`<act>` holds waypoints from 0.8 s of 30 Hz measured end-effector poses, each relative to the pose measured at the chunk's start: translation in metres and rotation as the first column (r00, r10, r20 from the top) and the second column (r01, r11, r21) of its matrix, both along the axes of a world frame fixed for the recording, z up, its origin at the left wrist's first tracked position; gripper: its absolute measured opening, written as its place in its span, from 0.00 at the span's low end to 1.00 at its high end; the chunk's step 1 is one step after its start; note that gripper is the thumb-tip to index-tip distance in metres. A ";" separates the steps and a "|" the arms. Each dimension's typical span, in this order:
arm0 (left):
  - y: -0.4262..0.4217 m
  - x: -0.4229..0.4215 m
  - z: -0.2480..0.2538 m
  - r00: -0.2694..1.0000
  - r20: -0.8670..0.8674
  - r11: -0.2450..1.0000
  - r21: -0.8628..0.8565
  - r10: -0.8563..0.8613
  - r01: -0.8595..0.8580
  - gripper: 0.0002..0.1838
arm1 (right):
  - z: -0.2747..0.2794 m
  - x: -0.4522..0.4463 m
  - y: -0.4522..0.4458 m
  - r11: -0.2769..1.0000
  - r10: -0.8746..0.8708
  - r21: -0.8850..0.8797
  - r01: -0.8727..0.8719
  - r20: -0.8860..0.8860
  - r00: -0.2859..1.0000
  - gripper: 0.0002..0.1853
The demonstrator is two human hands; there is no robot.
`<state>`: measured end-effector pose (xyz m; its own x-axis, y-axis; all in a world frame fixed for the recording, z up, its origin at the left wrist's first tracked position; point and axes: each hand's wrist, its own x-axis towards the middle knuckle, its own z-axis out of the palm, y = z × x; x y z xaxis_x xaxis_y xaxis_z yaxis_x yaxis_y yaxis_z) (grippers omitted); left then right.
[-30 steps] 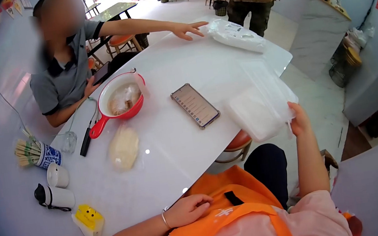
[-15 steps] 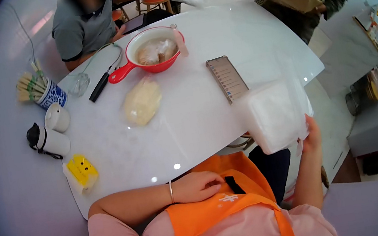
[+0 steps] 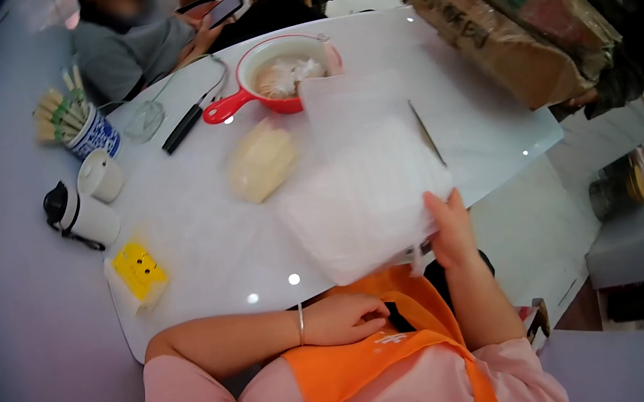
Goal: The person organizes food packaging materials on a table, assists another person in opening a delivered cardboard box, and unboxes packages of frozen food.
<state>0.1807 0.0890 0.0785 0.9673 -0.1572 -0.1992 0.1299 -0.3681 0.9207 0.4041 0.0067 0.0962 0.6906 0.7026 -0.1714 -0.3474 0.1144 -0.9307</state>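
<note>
My right hand (image 3: 450, 224) pinches the right edge of a white translucent plastic package (image 3: 363, 194) held over the table (image 3: 205, 261). The package covers most of the phone, whose dark edge (image 3: 427, 134) shows. Against the orange apron (image 3: 366, 371) rests my left hand (image 3: 346, 317), fingers curled together, with nothing visible in it. Beyond the package sit a clear bag with something pale yellow (image 3: 263, 161) and a red-handled bowl (image 3: 286, 106) holding a bagged item.
Skewers in a blue-white cup (image 3: 93, 138), a white lidded jar (image 3: 100, 176), a bottle (image 3: 85, 217) and a yellow packet (image 3: 139, 269) line the left side. A seated person (image 3: 117, 48) holds a phone. Another person carries cardboard boxes (image 3: 496, 22) over the table's far right.
My right hand has moved left with the package, which now covers most of the phone. The boxes have come nearer over the table. The seated person's outstretched arm has drawn back.
</note>
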 end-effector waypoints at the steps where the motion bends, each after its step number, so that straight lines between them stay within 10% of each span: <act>1: 0.000 0.000 -0.001 1.000 -0.006 1.000 0.003 -0.006 0.006 0.19 | -0.003 -0.003 0.002 1.000 -0.022 0.003 0.022 0.007 1.000 0.31; 13: 0.002 0.004 0.003 1.000 0.004 1.000 0.023 0.017 -0.017 0.16 | 0.007 -0.008 -0.011 0.932 0.231 -0.324 -0.162 0.185 0.955 0.36; 24: 0.003 0.007 0.006 0.998 0.046 0.998 0.055 0.033 -0.036 0.16 | -0.006 0.017 -0.052 0.995 0.086 -0.082 -0.051 0.513 0.854 0.23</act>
